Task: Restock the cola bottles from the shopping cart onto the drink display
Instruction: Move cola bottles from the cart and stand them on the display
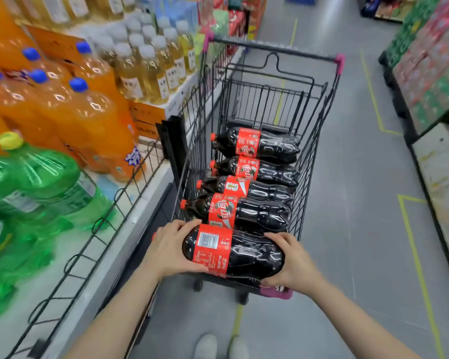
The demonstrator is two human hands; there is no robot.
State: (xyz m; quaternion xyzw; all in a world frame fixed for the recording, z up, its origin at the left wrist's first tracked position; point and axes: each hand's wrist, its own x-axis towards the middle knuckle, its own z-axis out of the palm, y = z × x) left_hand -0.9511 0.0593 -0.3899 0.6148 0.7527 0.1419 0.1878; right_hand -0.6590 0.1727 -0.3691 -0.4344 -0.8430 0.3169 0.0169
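Note:
A large cola bottle (246, 252) with a red label lies sideways at the near end of the black wire shopping cart (319, 130). My left hand (171, 248) grips its neck end and my right hand (292, 263) grips its base end. Several more cola bottles (265, 213) lie side by side in the cart beyond it, red caps pointing left. The drink display shelf (70, 244) with a wire front rail (106, 224) runs along the left, with bare white shelf space near me.
Green soda bottles (31, 182), orange soda bottles (70, 117) and pale yellow drink bottles (151, 68) stand on the left display. Stacked drink cases (430, 63) line the right side of the aisle. Grey floor with yellow lines lies between. My shoes (221, 345) show below.

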